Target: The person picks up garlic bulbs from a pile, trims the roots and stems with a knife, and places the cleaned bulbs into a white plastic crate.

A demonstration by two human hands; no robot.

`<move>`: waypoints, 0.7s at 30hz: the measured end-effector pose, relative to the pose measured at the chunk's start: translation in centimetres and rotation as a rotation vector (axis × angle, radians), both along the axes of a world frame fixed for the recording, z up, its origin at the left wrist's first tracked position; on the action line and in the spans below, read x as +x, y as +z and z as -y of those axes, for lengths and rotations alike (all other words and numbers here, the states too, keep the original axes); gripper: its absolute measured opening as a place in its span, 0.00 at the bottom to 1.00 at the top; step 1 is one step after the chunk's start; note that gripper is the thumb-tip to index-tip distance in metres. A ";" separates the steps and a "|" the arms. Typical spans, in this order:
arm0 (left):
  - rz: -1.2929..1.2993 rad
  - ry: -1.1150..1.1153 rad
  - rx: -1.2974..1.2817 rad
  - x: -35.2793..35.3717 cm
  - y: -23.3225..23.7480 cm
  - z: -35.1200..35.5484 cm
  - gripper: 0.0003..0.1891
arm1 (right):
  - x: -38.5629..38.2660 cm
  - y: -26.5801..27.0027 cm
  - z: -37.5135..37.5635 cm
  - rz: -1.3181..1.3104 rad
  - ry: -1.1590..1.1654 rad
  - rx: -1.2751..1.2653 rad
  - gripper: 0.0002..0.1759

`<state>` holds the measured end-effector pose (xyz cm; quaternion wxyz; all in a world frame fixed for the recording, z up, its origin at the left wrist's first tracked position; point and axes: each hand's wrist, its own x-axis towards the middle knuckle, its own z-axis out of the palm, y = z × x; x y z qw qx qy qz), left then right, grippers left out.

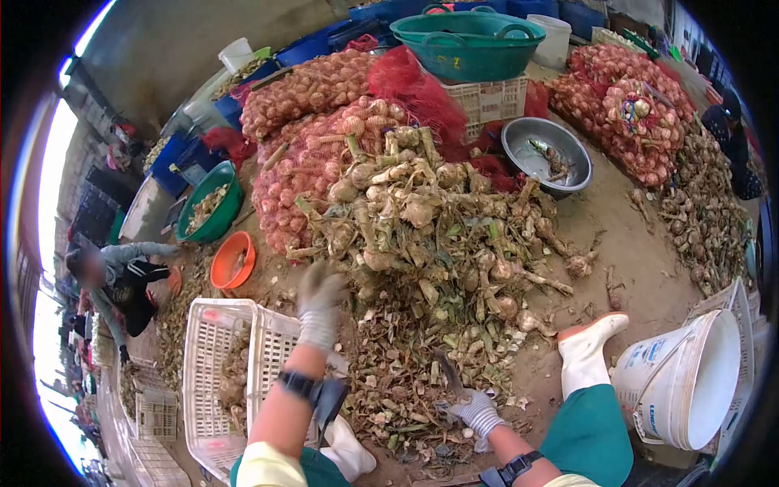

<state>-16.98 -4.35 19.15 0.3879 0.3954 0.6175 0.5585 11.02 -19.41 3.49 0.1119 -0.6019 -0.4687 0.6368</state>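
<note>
My left hand (319,302), in a grey work glove and blurred by motion, is raised at the near edge of a big heap of onions with stalks (422,219); I cannot tell if it holds anything. My right hand (475,410), also gloved, is closed around the handle of a knife (448,375) whose blade points up over the trimmings (398,390) of stalks and skins on the ground. My white boot (586,345) and green trouser leg lie to the right of the knife.
White plastic crates (219,381) stand at my left, a tipped white bucket (690,377) at my right. Red mesh sacks of onions (316,138), a metal bowl (545,154), green tubs (469,45) and an orange bowl (232,261) ring the heap. Another person (122,280) crouches at far left.
</note>
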 end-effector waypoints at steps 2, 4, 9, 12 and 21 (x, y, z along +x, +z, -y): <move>-0.508 -0.043 -0.109 1.5 -3.7 -5.6 0.26 | 0.2 1.0 -0.5 0.039 0.072 -0.007 0.26; -0.865 -0.040 -0.134 1.8 -6.5 -8.3 0.26 | 0.6 2.4 -0.8 0.086 0.088 -0.003 0.25; -0.802 -0.075 -0.163 1.6 -6.9 -7.9 0.19 | 1.2 2.3 -1.1 0.190 0.132 -0.008 0.23; 0.375 -0.325 -0.174 -0.5 -5.5 -3.1 0.12 | 1.8 -1.9 -0.9 0.147 0.147 -0.012 0.25; -0.852 -0.848 -0.451 2.4 1.9 13.2 0.15 | -0.5 12.2 -0.6 0.077 -0.009 0.598 0.11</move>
